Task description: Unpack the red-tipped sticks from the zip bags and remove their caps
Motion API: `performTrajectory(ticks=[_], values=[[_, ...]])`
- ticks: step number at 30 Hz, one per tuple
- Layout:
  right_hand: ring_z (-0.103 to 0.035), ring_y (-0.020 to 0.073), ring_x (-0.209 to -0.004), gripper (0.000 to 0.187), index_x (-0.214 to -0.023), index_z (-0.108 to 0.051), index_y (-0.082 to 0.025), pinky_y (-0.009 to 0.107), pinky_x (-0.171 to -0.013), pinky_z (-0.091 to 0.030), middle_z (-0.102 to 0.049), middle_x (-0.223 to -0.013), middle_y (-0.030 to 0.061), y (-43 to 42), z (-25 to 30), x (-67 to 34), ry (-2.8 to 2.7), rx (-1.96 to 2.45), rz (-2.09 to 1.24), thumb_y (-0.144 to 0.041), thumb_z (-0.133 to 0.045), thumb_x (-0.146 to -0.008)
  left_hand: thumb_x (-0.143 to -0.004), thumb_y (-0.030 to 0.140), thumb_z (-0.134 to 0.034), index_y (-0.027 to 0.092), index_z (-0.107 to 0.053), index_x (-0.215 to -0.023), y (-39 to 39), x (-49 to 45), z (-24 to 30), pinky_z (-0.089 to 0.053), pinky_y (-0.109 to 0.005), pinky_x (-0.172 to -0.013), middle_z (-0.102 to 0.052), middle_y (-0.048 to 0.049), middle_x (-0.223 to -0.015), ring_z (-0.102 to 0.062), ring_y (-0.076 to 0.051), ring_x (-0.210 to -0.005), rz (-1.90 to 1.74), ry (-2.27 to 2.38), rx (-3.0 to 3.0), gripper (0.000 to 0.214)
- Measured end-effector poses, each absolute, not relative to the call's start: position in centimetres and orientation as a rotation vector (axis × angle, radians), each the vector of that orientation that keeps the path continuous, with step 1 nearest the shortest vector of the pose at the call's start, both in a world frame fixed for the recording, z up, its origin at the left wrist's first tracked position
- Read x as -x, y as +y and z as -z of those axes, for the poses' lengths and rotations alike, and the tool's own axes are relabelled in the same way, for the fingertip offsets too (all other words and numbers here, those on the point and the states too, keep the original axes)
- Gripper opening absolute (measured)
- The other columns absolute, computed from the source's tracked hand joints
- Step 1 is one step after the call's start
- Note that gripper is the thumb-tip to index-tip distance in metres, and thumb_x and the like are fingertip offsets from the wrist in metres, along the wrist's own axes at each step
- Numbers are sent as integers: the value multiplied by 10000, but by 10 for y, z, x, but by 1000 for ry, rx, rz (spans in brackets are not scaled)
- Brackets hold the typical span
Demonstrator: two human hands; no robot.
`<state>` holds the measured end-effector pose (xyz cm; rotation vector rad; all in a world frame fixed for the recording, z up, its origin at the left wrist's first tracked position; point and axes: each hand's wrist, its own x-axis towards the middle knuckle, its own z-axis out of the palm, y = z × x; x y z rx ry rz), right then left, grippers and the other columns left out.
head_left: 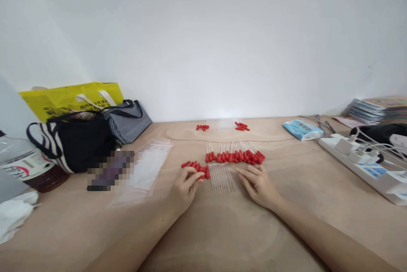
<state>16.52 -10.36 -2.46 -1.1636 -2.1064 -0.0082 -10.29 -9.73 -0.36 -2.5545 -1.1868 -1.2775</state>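
Note:
My left hand [186, 185] rests on the tan table with fingers curled, pinching a red rubber cap from the loose pile of red caps [195, 166]. Just right of it lies a bundle of clear glass dropper tubes [221, 177] without caps. My right hand [257, 183] lies flat beside those tubes, fingers stretched toward them, holding nothing. Behind both hands a row of finished droppers with red caps [235, 155] lies side by side. Farther back lie more clear tubes [226, 124] with small heaps of red caps [202, 127] on either side.
Clear plastic bags [148, 166] lie left of my hands. Striped and black bags [79, 136], a yellow bag [70, 96] and a bottle [22, 164] crowd the left. A power strip with plugs [365, 159], a blue tissue pack [302, 130] and stacked books [378, 109] sit right.

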Motion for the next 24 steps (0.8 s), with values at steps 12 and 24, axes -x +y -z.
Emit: performTrajectory(ticks=[12,24], values=[[-561,152,-716,230,-840,-609,-204,296,-673,-329,-624,-768,33,-101,27,-157,-2009,1350,-16,-192,-380,-825,-715,306,-524,162,-557,-924,-59,119,-11,-472,-246,-590,-581,-21,-736,-535,-129,-624,1427,-2024,2315,256],[-574,179,-835,263,-952,-622,-257,334,-714,-326,-647,-919,44,-105,16,-139,-2086,1353,-95,-300,-379,-860,-741,453,-453,165,-608,-766,-45,128,0,-445,-288,-732,-641,-44,-799,-574,-185,-784,1424,-2152,2251,328]])
